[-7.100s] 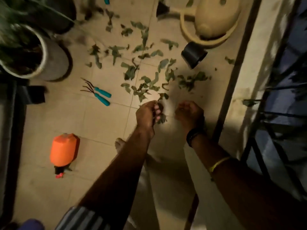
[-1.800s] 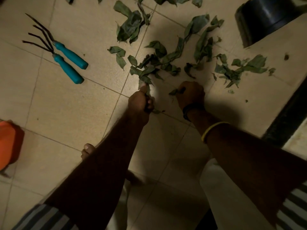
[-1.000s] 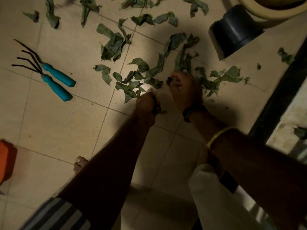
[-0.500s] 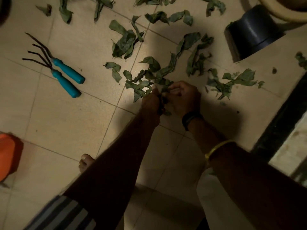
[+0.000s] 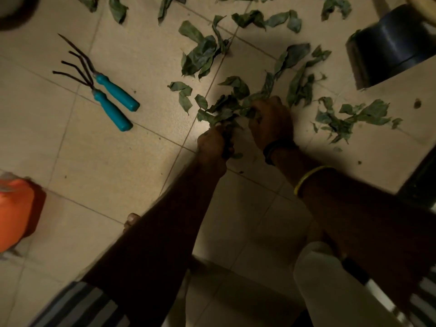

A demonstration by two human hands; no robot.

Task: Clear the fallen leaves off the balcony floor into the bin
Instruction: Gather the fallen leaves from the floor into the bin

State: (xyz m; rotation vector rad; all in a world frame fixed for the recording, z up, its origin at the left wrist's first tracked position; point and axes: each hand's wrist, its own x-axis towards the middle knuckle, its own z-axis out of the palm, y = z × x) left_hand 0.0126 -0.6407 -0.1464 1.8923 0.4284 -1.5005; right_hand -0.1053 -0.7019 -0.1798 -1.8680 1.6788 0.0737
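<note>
Having reached forward, the right hand [image 5: 271,123] joins the left hand [image 5: 212,145], both fists clutching leaves [image 5: 226,109] just ahead; overfull grips risk dropping leaves short of the unseen bin.

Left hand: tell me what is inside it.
The left hand grips a bunch of leaves, whose tips stick out above the fist. The fingers cover how many it holds.

Leaves [image 5: 203,55] lie scattered on the floor [image 5: 106,161], two hand rakes [image 5: 111,100] to their left, a pot [image 5: 389,46] to their right.
</note>
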